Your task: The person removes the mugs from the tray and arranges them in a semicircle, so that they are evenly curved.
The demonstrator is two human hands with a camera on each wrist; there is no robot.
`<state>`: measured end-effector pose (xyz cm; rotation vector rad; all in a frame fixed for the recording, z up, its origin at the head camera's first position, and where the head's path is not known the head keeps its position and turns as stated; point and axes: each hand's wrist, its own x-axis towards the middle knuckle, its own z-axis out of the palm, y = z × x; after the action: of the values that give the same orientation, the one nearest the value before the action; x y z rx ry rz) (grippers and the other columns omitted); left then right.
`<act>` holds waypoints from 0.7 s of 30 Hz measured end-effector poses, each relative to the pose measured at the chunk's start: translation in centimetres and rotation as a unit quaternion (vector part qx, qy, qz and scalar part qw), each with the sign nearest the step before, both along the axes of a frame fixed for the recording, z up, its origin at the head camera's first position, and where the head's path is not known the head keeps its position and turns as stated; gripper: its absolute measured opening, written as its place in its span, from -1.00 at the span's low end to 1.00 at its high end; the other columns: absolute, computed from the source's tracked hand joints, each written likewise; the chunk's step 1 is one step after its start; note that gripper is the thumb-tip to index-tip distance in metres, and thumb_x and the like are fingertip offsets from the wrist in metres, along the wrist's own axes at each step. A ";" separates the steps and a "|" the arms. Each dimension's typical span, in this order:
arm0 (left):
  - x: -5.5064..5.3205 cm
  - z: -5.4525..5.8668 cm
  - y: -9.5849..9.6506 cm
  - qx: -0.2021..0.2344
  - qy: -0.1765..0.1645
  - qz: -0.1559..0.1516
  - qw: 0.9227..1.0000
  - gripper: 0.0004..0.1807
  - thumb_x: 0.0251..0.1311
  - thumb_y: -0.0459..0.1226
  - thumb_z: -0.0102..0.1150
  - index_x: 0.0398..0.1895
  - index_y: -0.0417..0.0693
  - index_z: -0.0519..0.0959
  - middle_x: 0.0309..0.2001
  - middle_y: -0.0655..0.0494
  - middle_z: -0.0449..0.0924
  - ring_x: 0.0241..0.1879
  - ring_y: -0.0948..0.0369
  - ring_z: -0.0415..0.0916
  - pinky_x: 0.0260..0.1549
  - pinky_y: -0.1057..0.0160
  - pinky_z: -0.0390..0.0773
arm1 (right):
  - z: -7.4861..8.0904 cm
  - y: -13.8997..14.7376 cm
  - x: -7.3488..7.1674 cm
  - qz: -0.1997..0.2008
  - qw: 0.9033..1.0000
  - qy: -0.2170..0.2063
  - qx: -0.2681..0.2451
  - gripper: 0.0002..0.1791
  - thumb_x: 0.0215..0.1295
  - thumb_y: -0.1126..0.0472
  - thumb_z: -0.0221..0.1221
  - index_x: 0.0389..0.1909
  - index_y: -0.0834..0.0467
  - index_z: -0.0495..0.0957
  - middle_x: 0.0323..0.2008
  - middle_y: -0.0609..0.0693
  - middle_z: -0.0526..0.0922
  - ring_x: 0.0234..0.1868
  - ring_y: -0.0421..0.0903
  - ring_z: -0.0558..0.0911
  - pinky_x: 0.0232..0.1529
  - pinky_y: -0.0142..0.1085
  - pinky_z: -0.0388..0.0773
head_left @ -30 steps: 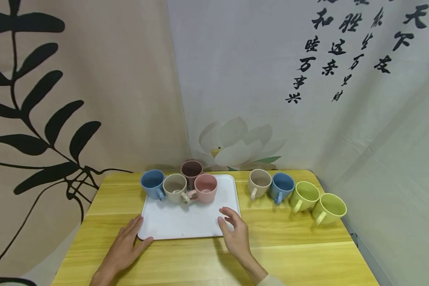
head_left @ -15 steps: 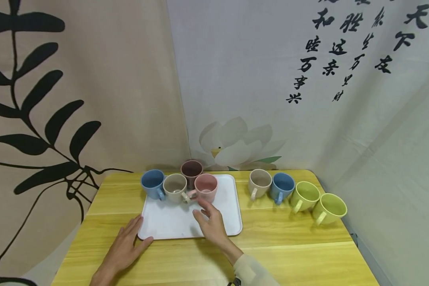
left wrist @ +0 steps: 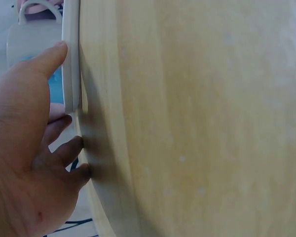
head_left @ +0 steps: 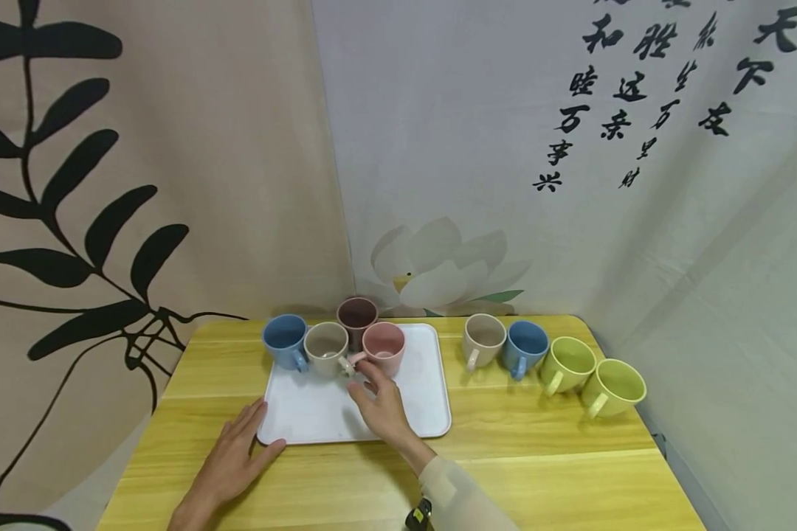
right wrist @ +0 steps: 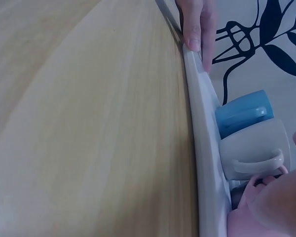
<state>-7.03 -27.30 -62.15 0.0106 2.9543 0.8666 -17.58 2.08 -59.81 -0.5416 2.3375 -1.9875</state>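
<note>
My left hand (head_left: 229, 461) rests at the near left corner of the white tray (head_left: 325, 420); in the left wrist view its thumb lies against the tray's rim and the other fingers spread along the side. My right hand (head_left: 381, 409) reaches over the tray, its fingertips right at the pink mug (head_left: 387, 346) by its handle, the thumb held apart. In the right wrist view the hand partly covers the pink mug (right wrist: 241, 224). Beside it on the tray stand a beige mug (head_left: 325, 345) and a blue mug (head_left: 284, 339), with a dark brown mug (head_left: 356, 313) behind.
Right of the tray, a row of mugs stands on the wooden table (head_left: 538, 479): a beige mug (head_left: 483, 335), a blue mug (head_left: 525, 343) and two yellow-green mugs, one nearer the middle (head_left: 567, 361) and one outermost (head_left: 614, 387). A printed cloth (head_left: 438, 147) hangs behind the table.
My right hand has moved left and away from me, from the tray's near right part to the pink mug's handle. The left hand and the mugs have stayed put.
</note>
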 end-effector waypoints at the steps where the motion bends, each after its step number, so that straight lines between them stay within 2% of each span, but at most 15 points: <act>1: 0.0 0.0 0.0 0.000 -0.002 0.001 1.000 0.03 0.37 0.32 0.08 0.64 -0.15 0.11 0.65 -0.22 0.07 0.61 -0.32 0.00 0.43 -0.57 0.02 | -0.1 -0.1 -0.1 0.001 1.000 0.000 -0.001 -0.46 0.47 0.18 0.23 0.38 0.30 0.46 0.34 0.19 0.59 0.43 0.18 0.53 0.44 0.14 0.50; 5: 0.0 0.0 0.0 0.000 -0.003 0.001 1.000 0.03 0.36 0.33 0.08 0.64 -0.15 0.11 0.65 -0.22 0.07 0.61 -0.32 0.00 0.44 -0.57 0.02 | -0.6 -0.3 -0.4 0.007 1.000 -0.005 -0.017 -0.43 0.45 0.22 0.24 0.40 0.33 0.42 0.37 0.26 0.56 0.44 0.22 0.51 0.46 0.14 0.47; 12: 0.0 0.0 0.1 -0.001 0.003 0.001 1.000 0.03 0.37 0.32 0.10 0.64 -0.16 0.11 0.65 -0.22 0.07 0.61 -0.33 0.00 0.44 -0.57 0.02 | -1.0 -0.4 -0.8 0.027 0.998 -0.019 -0.054 -0.37 0.43 0.31 0.24 0.45 0.38 0.32 0.39 0.40 0.48 0.45 0.37 0.46 0.48 0.27 0.36; 21: 0.2 0.2 0.2 0.000 0.007 0.001 1.000 0.02 0.37 0.30 0.11 0.64 -0.17 0.11 0.64 -0.23 0.07 0.61 -0.33 0.00 0.45 -0.55 0.02 | -0.9 -0.1 -0.5 0.023 0.999 0.004 0.039 -0.30 0.39 0.11 0.31 0.47 0.18 0.31 0.41 0.13 0.53 0.47 0.12 0.49 0.46 0.19 0.44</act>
<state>-6.85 -27.11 -61.99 0.0126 2.9684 0.8708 -18.13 1.98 -60.75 -0.5941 2.3730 -1.8696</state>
